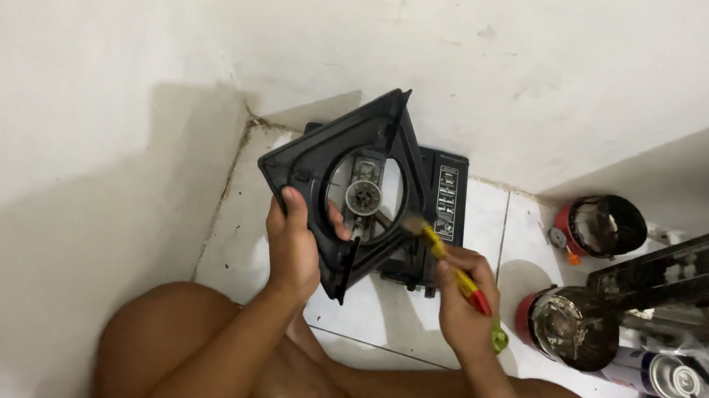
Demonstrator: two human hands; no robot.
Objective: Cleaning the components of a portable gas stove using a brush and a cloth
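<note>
White tiled floor (470, 207) in a wall corner. Left hand (294, 249) clamped on black stove top plate (311, 159), tilted upright over stove body (442, 201), exposing its rim. Right hand (464, 302) wrapped round red-yellow paintbrush (450, 264), bristles at the plate's edge. Gas canisters (570, 322) beside.

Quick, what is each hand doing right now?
Left hand: closed, holding the black square frame up on edge.
Right hand: closed around a small brush.

Two gas canisters (574, 322) (upright), one brush (450, 264).
</note>
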